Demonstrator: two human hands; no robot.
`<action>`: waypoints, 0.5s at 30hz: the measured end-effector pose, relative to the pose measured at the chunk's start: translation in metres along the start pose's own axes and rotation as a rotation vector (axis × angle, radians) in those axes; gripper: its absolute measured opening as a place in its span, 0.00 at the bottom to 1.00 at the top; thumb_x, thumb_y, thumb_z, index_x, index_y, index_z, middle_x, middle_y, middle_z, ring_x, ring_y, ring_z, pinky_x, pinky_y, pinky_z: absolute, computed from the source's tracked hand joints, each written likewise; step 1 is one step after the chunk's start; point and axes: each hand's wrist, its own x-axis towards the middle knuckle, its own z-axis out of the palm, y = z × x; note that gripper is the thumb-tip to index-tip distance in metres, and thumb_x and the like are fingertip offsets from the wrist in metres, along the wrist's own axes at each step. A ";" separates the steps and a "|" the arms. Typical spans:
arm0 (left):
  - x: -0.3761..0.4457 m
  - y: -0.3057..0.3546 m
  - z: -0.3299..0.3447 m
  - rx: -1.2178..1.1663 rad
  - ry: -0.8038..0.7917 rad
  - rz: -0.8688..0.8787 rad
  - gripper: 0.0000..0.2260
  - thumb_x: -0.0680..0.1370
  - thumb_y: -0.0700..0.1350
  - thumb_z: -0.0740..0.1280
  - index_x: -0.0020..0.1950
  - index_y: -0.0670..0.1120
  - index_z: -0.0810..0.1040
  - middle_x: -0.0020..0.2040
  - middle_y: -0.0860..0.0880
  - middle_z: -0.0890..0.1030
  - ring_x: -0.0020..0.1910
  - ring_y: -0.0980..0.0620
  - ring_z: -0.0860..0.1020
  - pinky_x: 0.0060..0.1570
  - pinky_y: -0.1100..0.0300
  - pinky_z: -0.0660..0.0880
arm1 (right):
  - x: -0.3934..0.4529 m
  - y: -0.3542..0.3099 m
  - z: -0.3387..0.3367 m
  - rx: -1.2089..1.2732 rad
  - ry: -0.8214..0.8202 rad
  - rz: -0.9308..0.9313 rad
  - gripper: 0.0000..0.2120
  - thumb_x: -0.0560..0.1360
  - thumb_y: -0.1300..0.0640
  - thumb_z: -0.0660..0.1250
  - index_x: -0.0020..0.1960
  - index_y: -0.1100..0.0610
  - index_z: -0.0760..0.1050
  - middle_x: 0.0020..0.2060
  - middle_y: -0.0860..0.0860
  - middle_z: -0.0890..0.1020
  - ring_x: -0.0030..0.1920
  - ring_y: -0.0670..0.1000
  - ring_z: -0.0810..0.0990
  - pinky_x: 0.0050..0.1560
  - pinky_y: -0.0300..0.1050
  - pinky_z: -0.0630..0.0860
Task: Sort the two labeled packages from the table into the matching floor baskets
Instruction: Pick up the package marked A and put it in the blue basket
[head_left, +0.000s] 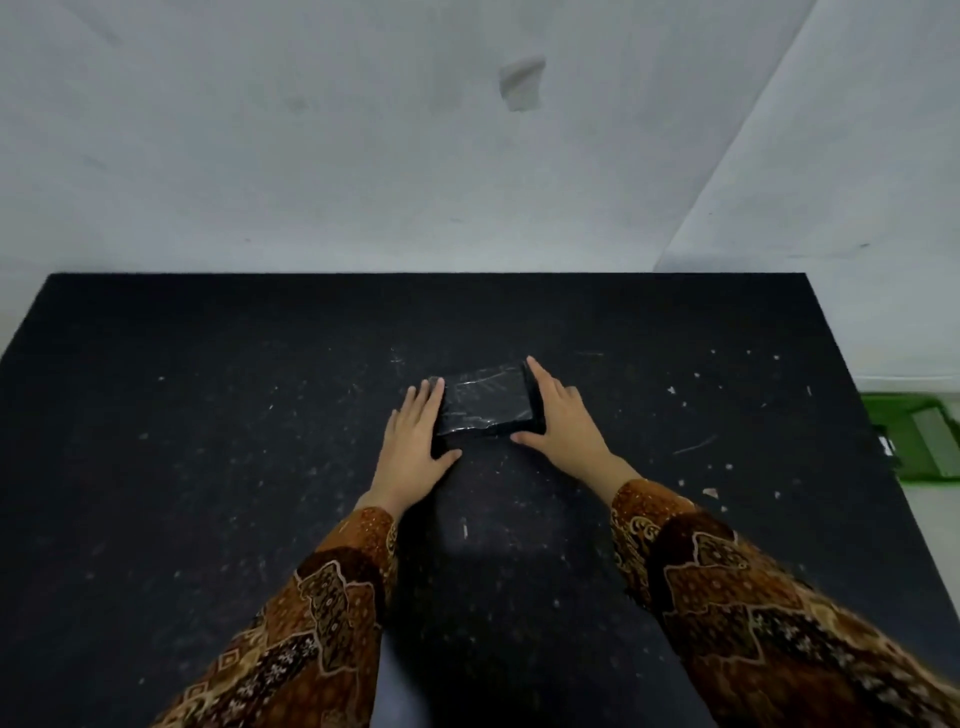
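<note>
One black, plastic-wrapped package (485, 399) lies on the black table (208, 415), a little past its middle. No label shows on its shiny top. My left hand (415, 436) lies flat against the package's left side, fingers together and thumb at its near corner. My right hand (563, 421) presses against the right side, fingers stretched along that edge and thumb at the near edge. The package rests on the table between both hands. A green basket (919, 436) shows on the floor beyond the table's right edge, cut off by the frame. No second package is in view.
A white wall stands just behind the table's far edge and another wall angles in at the right. Small white scraps and specks lie scattered over the table top. My patterned brown sleeves reach in from the bottom.
</note>
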 end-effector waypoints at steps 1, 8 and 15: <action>0.002 -0.001 0.000 -0.048 0.010 0.011 0.39 0.75 0.47 0.68 0.77 0.52 0.45 0.79 0.48 0.50 0.78 0.49 0.46 0.75 0.50 0.46 | 0.002 -0.001 0.001 0.011 -0.004 0.008 0.48 0.70 0.52 0.73 0.77 0.45 0.44 0.73 0.54 0.66 0.70 0.59 0.63 0.69 0.55 0.64; -0.003 0.005 -0.040 -0.450 -0.076 0.025 0.29 0.77 0.43 0.67 0.75 0.51 0.60 0.77 0.47 0.61 0.76 0.51 0.56 0.76 0.53 0.53 | -0.001 -0.014 -0.025 0.220 -0.100 -0.017 0.37 0.74 0.50 0.68 0.77 0.48 0.52 0.72 0.55 0.67 0.71 0.56 0.67 0.70 0.51 0.67; -0.022 0.050 -0.095 -0.769 0.060 0.115 0.12 0.79 0.51 0.62 0.61 0.54 0.75 0.65 0.56 0.74 0.64 0.64 0.71 0.65 0.67 0.68 | -0.030 -0.051 -0.094 0.241 0.016 -0.179 0.26 0.74 0.37 0.58 0.69 0.45 0.66 0.58 0.49 0.77 0.58 0.49 0.76 0.57 0.42 0.72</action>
